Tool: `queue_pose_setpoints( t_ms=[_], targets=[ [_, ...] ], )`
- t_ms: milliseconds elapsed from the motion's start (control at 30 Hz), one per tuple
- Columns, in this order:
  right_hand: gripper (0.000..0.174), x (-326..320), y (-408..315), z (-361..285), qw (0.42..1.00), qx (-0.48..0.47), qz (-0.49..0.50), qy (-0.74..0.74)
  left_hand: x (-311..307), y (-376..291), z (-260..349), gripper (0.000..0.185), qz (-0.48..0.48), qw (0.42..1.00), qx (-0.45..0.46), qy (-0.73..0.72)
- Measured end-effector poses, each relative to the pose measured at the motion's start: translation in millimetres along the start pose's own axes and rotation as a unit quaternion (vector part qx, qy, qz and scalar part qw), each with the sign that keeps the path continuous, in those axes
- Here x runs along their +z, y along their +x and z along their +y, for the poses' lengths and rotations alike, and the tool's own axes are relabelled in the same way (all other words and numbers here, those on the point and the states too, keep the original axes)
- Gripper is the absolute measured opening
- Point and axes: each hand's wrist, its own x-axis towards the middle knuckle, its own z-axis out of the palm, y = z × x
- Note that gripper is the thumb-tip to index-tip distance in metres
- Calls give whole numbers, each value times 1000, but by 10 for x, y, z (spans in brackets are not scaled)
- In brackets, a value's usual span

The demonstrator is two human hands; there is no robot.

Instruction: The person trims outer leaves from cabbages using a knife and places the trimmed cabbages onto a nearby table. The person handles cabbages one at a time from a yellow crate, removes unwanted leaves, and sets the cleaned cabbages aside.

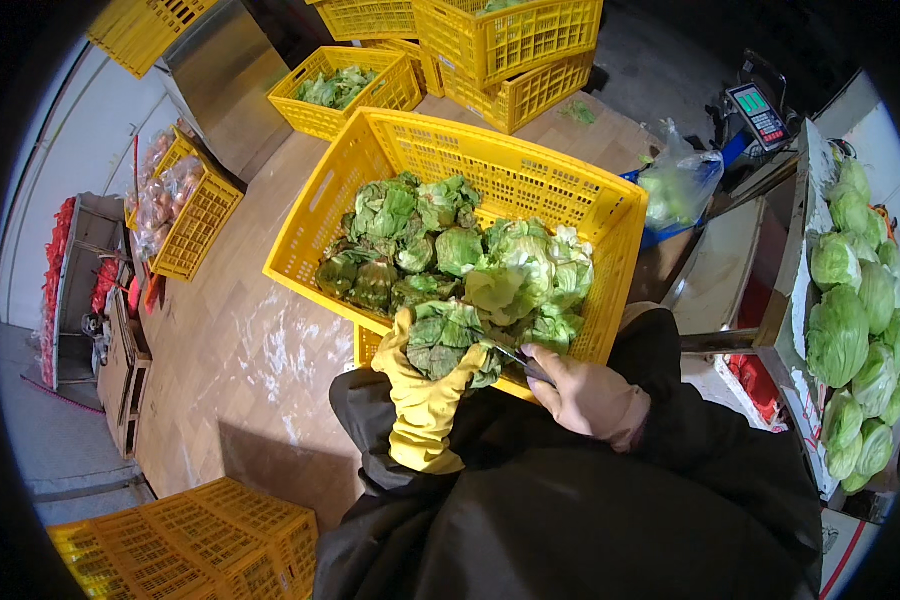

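Observation:
My left hand [427, 397], in a yellow glove, grips a head of lettuce [442, 341] with dark, wilted outer leaves, at the near rim of a yellow plastic crate [502, 161]. My right hand [589, 390] is closed on the dark handle of a knife [516, 355]; its blade points left, to the lettuce's right side, and its tip is hard to make out. Inside the crate lie several wilted lettuce heads [382, 210] on the left and paler, greener heads and leaves [532, 270] on the right.
Yellow crates stand beyond, one holding leaves [337, 86]. Another crate [199, 232] at left holds bagged produce. At right, lettuce heads [840, 330] lie on a white-edged table [806, 202], near a digital scale display [759, 112] and a plastic bag [679, 184] of greens. Stacked crates [195, 540] stand lower left.

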Motion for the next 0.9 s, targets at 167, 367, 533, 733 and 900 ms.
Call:
queue_pose_setpoints(
  t_ms=[167,367,533,733,900],
  targets=[
    [39,286,868,121,993,95,-70,3,-30,-60,-160,75,7,996,-53,72],
    [30,394,746,673,939,259,-214,77,-292,-205,-191,96,-33,973,-85,-211],
    [44,553,460,723,980,177,-78,47,-391,-260,-306,95,-68,986,23,-147],
    [43,412,417,361,900,199,-52,384,-379,-246,-196,94,-62,980,-41,-183],
    [40,216,302,109,878,103,0,468,-58,-137,18,91,-34,987,-80,-136]
  ],
)
